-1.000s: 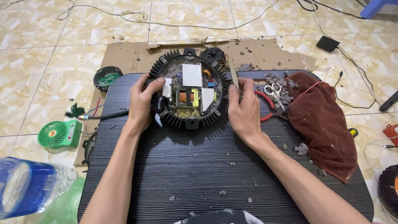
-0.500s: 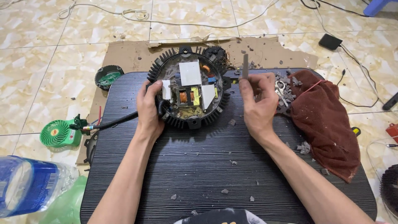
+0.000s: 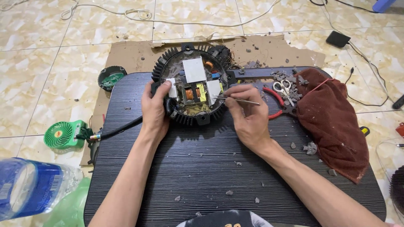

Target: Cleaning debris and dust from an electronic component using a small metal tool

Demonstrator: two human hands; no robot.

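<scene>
Hands work at the far end of a dark ribbed bench [image 3: 235, 176] that lies on a tiled floor [image 3: 50, 63], and we look straight down on them. Our left hand [image 3: 155, 110] wraps the left rim of a round black finned housing [image 3: 191, 90], its grip closed on the fins, thumb up against a white block at the edge of the opening. The housing sits at the bench's far edge, partly over a sheet of cardboard [image 3: 134, 54], with its lid off so that the circuit board [image 3: 194, 93] shows: a white square pad near the top, copper-wound coils in the middle, yellow tape beside them.

Our right hand [image 3: 249, 114] pinches a thin metal tool [image 3: 237, 100], grip narrow and closed on its shaft, the tip lying at the right side of the board by a white component. The tool's other end points right, away from the housing.

Just right of that hand lie red-handled pliers [image 3: 274, 93] and small scissors [image 3: 283, 88] among grey crumbs of debris, and a dark red cloth [image 3: 328, 117] is draped over the bench's right edge. A black cable [image 3: 120, 129] runs from the housing off the left side towards a small green fan [image 3: 63, 134]. A blue-labelled water bottle [image 3: 25, 189] lies at the lower left, and a small round black part [image 3: 111, 77] sits on the cardboard.
</scene>
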